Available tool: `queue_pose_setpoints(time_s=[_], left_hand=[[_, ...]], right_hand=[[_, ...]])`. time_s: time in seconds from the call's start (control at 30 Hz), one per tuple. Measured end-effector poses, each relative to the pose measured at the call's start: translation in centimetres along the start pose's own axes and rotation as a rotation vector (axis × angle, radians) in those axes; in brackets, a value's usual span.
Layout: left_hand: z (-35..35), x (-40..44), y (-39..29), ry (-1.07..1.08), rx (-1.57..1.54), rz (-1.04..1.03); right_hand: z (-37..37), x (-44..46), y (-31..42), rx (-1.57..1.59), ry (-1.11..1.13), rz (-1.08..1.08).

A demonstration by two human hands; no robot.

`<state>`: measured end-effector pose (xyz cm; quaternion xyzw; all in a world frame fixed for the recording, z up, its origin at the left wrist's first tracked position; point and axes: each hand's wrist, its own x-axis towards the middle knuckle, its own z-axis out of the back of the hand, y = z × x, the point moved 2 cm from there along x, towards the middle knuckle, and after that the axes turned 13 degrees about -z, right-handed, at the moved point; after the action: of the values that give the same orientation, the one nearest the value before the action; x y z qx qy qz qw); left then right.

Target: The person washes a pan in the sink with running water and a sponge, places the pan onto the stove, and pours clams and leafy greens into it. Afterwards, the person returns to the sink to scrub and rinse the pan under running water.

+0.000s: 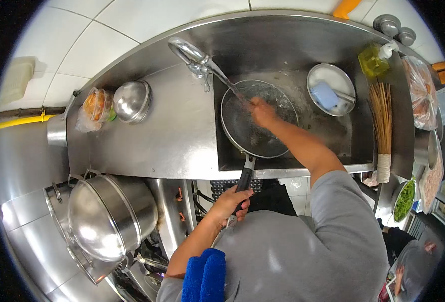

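Note:
My left hand (227,204) is wrapped around the black handle of a frying pan (260,138). The pan's round dark body rests over the sink basin, wet inside. A stream of water (227,83) runs from the chrome faucet (197,63) towards the pan. Over the pan, beside the stream, is my right hand (263,111). It is blurred by motion, and I cannot make out its fingers or anything in them. To the right, a metal plate (347,80) in the basin carries a light blue sponge (325,95).
On the steel counter (177,126) at left sit a metal bowl (132,103) and a bagged container (96,105). A soap bottle (373,60) and a bamboo brush (382,121) line the sink's right side. A large steel pot (104,216) stands lower left. Another person (416,267) is lower right.

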<state>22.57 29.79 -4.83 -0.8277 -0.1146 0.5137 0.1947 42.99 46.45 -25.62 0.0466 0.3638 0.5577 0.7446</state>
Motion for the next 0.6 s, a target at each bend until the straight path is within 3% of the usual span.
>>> queue_pose_setpoints(time_s=[0.07,0.2,0.23,0.3,0.33,0.37,0.43,0.5,0.6], left_hand=[[-0.3,0.0,-0.1,-0.026,0.058,-0.007],[-0.1,0.0,0.1,-0.048,0.03,0.0],[0.1,0.0,0.1,-0.044,-0.019,0.001],[0.4,0.1,0.1,-0.03,-0.024,0.005],[0.4,0.1,0.2,-0.01,-0.038,0.02],[0.6,0.1,0.1,-0.008,-0.037,0.015],[0.8,0.2,0.0,0.074,-0.06,0.051],[0.4,0.2,-0.3,0.037,-0.011,0.05],[0.6,0.8,-0.1,-0.016,0.069,0.051]], right_hand=[[-1.6,-2.9,1.7,-0.092,-0.155,0.371],[-0.9,-9.1,-1.1,-0.039,0.298,0.661],[-2.1,-8.1,-4.2,0.13,0.447,0.481],[-1.5,-5.7,-7.5,0.032,0.382,0.308],[-0.2,-4.8,-8.0,-0.222,0.173,0.308],[0.4,-3.1,-7.4,-0.224,0.168,0.309],[0.2,0.4,-4.7,-0.052,-0.019,0.324],[-1.2,0.7,0.5,0.033,-0.211,0.502],[-3.7,-3.6,3.9,0.28,-0.075,0.473]])
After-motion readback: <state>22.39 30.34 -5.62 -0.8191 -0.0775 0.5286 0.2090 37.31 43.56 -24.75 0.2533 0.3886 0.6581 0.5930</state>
